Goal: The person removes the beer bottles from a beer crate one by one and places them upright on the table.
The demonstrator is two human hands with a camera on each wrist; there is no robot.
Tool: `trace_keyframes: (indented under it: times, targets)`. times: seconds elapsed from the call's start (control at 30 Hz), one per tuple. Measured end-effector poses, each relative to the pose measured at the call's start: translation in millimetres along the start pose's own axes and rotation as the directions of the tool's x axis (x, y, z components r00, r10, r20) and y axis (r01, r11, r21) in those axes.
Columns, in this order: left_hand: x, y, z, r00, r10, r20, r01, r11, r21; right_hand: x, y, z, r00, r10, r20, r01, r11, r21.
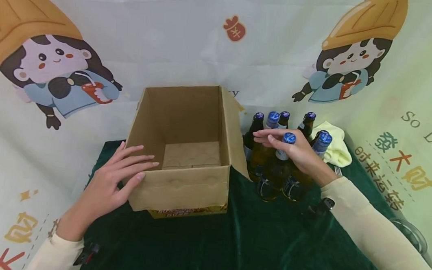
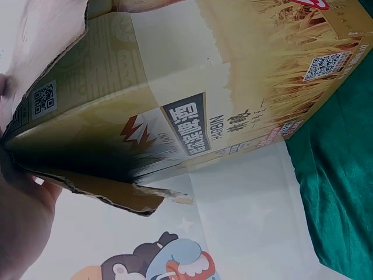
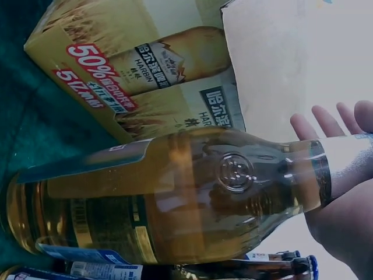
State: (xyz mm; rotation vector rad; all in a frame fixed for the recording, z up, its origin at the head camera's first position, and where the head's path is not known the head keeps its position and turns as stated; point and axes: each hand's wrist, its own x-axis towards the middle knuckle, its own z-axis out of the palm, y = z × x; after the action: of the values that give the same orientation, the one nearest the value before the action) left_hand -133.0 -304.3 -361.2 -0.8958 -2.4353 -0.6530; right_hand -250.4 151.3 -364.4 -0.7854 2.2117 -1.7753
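An open cardboard beer box (image 1: 184, 188) stands on the green cloth, its inside showing bare cardboard. My left hand (image 1: 105, 182) rests at its front left corner, fingers stretched over the rim. Printed wheat and beer branding cover its side (image 2: 233, 87) in the left wrist view. To the right, my right hand (image 1: 304, 154) is at the neck of a blue-capped beer bottle (image 1: 276, 173), with fingers extended to the left behind it. The right wrist view has this bottle (image 3: 198, 192) large and close, full of amber liquid, with straight fingers (image 3: 326, 121) beyond its neck.
Several more capped bottles (image 1: 258, 123) crowd around and behind my right hand. A pale yellow cloth (image 1: 338, 145) lies behind them, with fork tines (image 1: 338, 171) by it. Looped cable (image 1: 412, 237) is at the right edge. A box flap (image 1: 238, 136) leans out toward the bottles.
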Motion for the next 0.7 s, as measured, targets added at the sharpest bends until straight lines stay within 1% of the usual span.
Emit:
trace_keyframes:
  times: [0.1, 0.2, 0.27, 0.33, 0.43, 0.47, 0.53, 0.63, 0.7]
  targets:
    - [-1.1, -0.5, 0.1, 0.999, -0.008, 0.036, 0.008, 1.0, 0.011, -3.1, 2, 0, 0.999, 0.037, -0.019, -0.037, 0.999, -0.011]
    - [-2.5, -0.5, -1.3, 0.999, 0.009, 0.039, -0.01, 1.0, 0.02, -6.2, 2, 2, 0.997, 0.065, -0.04, -0.067, 0.997, -0.05]
    - [-2.0, -0.5, -4.9, 0.999, 0.016, 0.045, -0.018, 0.999, 0.037, -7.4, 0, 3, 0.995, 0.063, -0.074, -0.068, 0.995, -0.072]
    - [-0.7, 0.1, -9.9, 0.998, 0.007, 0.057, -0.01, 0.999, 0.049, -9.1, -6, 3, 0.992, 0.044, -0.122, -0.057, 0.993, -0.107]
    - [1.2, 2.6, -18.9, 0.996, -0.029, 0.079, 0.024, 0.997, 0.072, -13.7, -19, -1, 0.981, -0.008, -0.195, -0.026, 0.985, -0.172]
    - [1.7, 3.2, -22.0, 0.996, -0.039, 0.081, 0.033, 0.996, 0.078, -15.8, -26, -3, 0.977, -0.023, -0.21, -0.02, 0.979, -0.202]
    - [2.6, 3.6, -28.9, 0.994, -0.067, 0.087, 0.059, 0.994, 0.094, -20.0, -39, -8, 0.974, -0.025, -0.226, -0.028, 0.974, -0.226]
    - [6.3, -0.1, -41.3, 0.986, -0.123, 0.113, 0.108, 0.986, 0.128, -26.6, -62, -14, 0.974, 0.001, -0.228, -0.048, 0.978, -0.202]
    - [9.4, -6.0, -50.9, 0.975, -0.173, 0.14, 0.151, 0.976, 0.159, -30.4, -77, -18, 0.975, 0.019, -0.223, -0.055, 0.986, -0.155]
